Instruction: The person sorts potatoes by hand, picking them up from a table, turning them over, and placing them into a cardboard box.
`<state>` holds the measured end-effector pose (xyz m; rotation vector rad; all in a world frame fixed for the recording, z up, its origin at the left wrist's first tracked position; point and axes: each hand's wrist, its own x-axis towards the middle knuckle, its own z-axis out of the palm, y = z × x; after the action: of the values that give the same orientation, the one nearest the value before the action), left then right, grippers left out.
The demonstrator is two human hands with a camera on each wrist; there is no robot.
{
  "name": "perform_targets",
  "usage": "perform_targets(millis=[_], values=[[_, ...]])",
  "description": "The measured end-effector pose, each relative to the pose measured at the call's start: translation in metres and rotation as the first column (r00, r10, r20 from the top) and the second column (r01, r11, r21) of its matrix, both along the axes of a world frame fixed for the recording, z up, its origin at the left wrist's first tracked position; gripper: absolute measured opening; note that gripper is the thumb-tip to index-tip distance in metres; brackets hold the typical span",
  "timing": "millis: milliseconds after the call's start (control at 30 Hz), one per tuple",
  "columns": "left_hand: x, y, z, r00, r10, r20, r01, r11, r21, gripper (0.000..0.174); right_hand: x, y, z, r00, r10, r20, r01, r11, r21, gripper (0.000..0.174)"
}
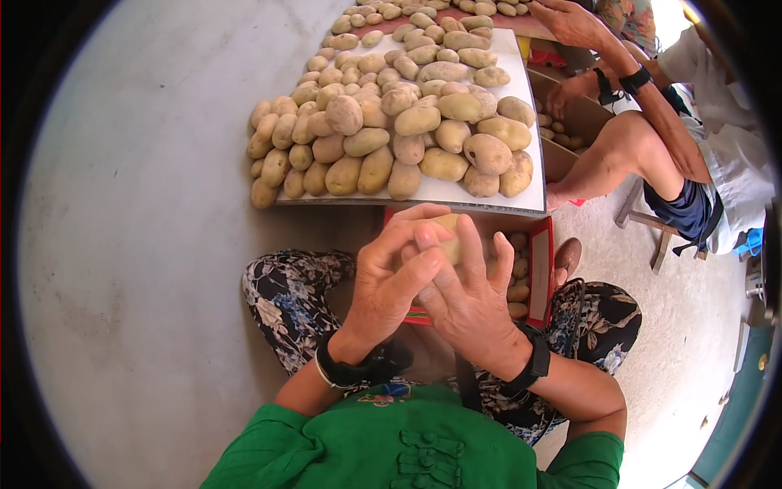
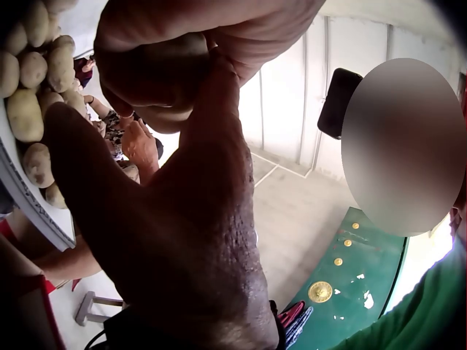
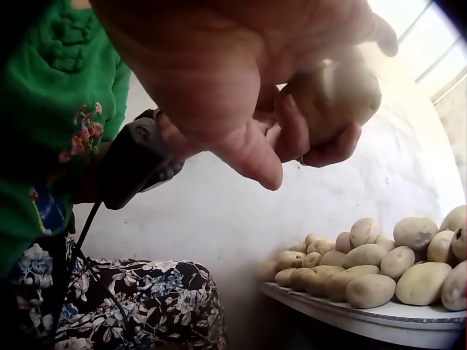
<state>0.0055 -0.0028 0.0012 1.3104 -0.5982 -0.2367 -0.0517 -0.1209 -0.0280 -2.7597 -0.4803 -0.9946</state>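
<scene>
Left hand and right hand hide most of the potato; red box seems partly covered.

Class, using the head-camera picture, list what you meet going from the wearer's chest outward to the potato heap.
Green buttoned top → left hand and right hand, both gripping one pale potato → red cardboard box holding potatoes → white board → heap of pale potatoes lying on it.
</scene>
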Motion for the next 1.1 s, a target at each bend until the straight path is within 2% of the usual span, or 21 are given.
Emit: perform_targets(millis=[267,367,433,467,567,633,767,800,833,867,933,1100], values=[[0.0,0.0,-0.001,0.999,0.012,-0.045,-0.013,1.0,-0.018,0.021,0.0,0.0,0.0,1.0,0.014,-0.012,-0.014,1.0,0.003,0.043],[-0.001,-0.001,-0.003,0.997,0.081,-0.017,-0.08,0.996,0.037,0.021,-0.002,-0.003,0.0,0.996,0.067,-0.054,-0.068,0.997,-0.019,0.043],[-0.001,0.0,-0.002,0.986,0.102,-0.131,-0.094,0.994,0.062,0.026,-0.002,-0.001,0.0,0.997,0.06,-0.048,-0.061,0.998,-0.023,0.042],[-0.002,0.0,-0.004,0.986,0.102,-0.135,-0.094,0.993,0.064,0.026,-0.002,0.0,-0.001,0.998,0.053,-0.039,-0.054,0.998,-0.026,0.041],[-0.001,-0.001,-0.004,0.991,0.12,-0.052,-0.115,0.989,0.089,0.032,-0.001,-0.001,-0.005,0.995,0.092,-0.041,-0.09,0.995,0.04,0.043],[-0.005,-0.007,0.006,0.968,0.045,-0.246,-0.067,0.994,-0.082,0.036,0.0,0.003,-0.006,0.998,0.06,-0.005,-0.059,0.996,0.062,0.044],[-0.009,-0.01,0.004,0.948,0.093,-0.304,-0.148,0.975,-0.165,0.032,0.006,-0.002,-0.005,0.995,-0.008,0.095,-0.003,0.993,0.118,0.049],[-0.006,-0.006,0.0,0.973,0.137,-0.185,-0.153,0.985,-0.074,0.027,0.008,-0.003,-0.005,0.993,-0.034,0.112,0.016,0.988,0.155,0.049],[-0.004,-0.004,-0.002,0.984,0.17,-0.061,-0.169,0.986,0.015,0.023,0.008,-0.007,-0.003,0.994,-0.046,0.103,0.034,0.992,0.122,0.049],[-0.004,-0.003,-0.002,0.984,0.169,-0.06,-0.169,0.986,0.014,0.023,0.007,-0.008,-0.001,0.996,-0.061,0.061,0.054,0.992,0.112,0.049],[-0.005,-0.003,-0.004,0.973,0.203,0.109,-0.214,0.972,0.096,0.022,0.008,-0.009,-0.003,0.995,-0.071,0.072,0.063,0.991,0.115,0.047],[-0.001,-0.003,0.0,0.979,0.164,0.121,-0.183,0.97,0.16,0.022,0.011,-0.011,-0.005,0.994,-0.089,0.063,0.082,0.991,0.107,0.045]])
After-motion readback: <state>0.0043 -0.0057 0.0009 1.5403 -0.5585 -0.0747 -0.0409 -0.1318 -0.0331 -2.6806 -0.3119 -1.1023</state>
